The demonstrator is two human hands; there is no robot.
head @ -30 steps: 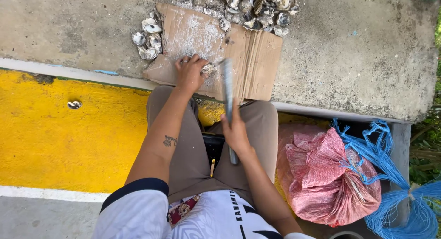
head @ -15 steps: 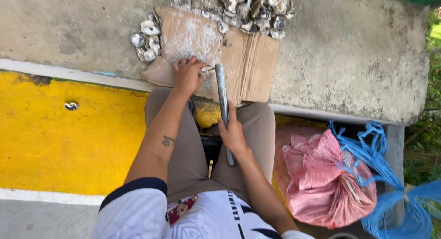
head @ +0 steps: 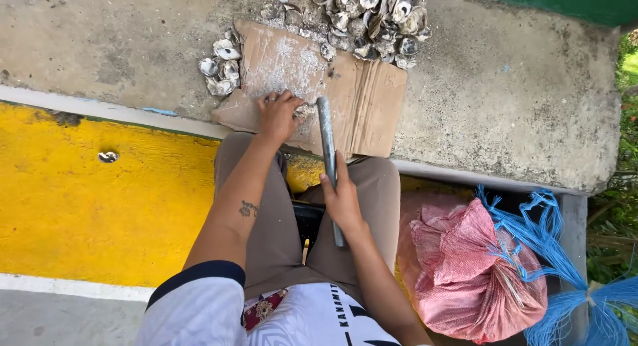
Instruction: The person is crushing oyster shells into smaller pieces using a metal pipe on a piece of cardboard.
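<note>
My left hand (head: 278, 115) presses an oyster shell (head: 305, 111) down on a flattened piece of brown cardboard (head: 362, 100) that lies on a concrete ledge. My right hand (head: 342, 198) grips a long grey metal bar (head: 327, 145) by its lower half, with the bar's upper end right beside the shell. Both forearms reach forward over my knees in brown trousers.
A heap of opened oyster shells (head: 372, 17) lies at the far end of the cardboard, and a smaller cluster of shells (head: 220, 67) to its left. A pink mesh sack (head: 475, 273) with blue netting (head: 565, 266) sits at my right. Yellow painted curb (head: 86, 200) on the left.
The bar has tipped down and its upper end has come closer to the shell under my left hand. My left hand has stayed on the shell.
</note>
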